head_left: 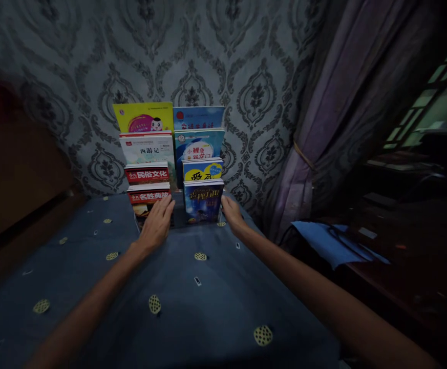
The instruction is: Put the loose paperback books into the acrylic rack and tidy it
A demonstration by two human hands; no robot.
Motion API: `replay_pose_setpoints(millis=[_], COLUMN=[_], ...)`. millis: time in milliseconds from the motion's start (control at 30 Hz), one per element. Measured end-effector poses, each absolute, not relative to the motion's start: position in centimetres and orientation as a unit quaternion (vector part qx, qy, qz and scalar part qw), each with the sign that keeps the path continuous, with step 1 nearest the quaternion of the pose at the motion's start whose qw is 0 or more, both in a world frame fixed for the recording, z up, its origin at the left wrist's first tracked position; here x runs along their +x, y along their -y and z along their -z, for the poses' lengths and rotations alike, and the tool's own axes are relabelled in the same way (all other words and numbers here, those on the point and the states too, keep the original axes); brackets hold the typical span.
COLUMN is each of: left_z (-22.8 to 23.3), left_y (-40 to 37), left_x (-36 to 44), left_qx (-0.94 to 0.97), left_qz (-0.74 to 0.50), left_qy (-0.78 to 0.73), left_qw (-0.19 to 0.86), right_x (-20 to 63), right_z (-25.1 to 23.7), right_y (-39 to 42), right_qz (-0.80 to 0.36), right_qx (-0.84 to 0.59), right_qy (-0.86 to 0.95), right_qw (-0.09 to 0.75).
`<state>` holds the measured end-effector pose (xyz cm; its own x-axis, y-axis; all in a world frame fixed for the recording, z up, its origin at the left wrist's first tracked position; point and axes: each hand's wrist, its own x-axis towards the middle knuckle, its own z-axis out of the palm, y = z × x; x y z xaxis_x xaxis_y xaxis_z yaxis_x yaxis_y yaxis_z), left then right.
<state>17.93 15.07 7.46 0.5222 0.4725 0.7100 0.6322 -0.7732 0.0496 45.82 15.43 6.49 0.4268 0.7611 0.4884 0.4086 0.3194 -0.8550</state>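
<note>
Books stand upright in two tiered columns against the wall. My left hand lies with outstretched fingers against the front of the lowest left book, which has a red band on its cover, hiding part of it. My right hand is at the right edge of a dark blue book, its fingers extended and partly hidden. Behind them rise another red book, a pale book, a yellow book, a yellow-and-blue book, a light blue book and a blue book.
A dark blue patterned cloth covers the surface under the books. Patterned wallpaper is behind. At right hangs a tied purple curtain, beside a dark table with a blue bag-like item. Brown furniture stands at left.
</note>
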Motion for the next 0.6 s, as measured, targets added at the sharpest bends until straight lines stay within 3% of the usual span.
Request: replay_pose_setpoints(millis=[200,367,600], left_z=[-8.9,-7.9,-5.5], left_y=[-16.2,-18.3,-21.1], left_x=[14.4,12.8,12.2], left_qx=[-0.776,-0.68,-0.64], left_qz=[0.475,0.583,0.641], left_qy=[0.387,0.444,0.408], left_qw=[0.15,0.027,-0.114], right_x=[42.5,35.8,30.1], right_z=[-6.1,-6.5,-7.0], right_y=[-11.4,-11.8,-18.0], right_qz=[-0.108,-0.21,-0.335], right_qx=[-0.542,-0.425,-0.411], right_qy=[0.526,0.645,0.565], right_qw=[0.646,0.599,0.632])
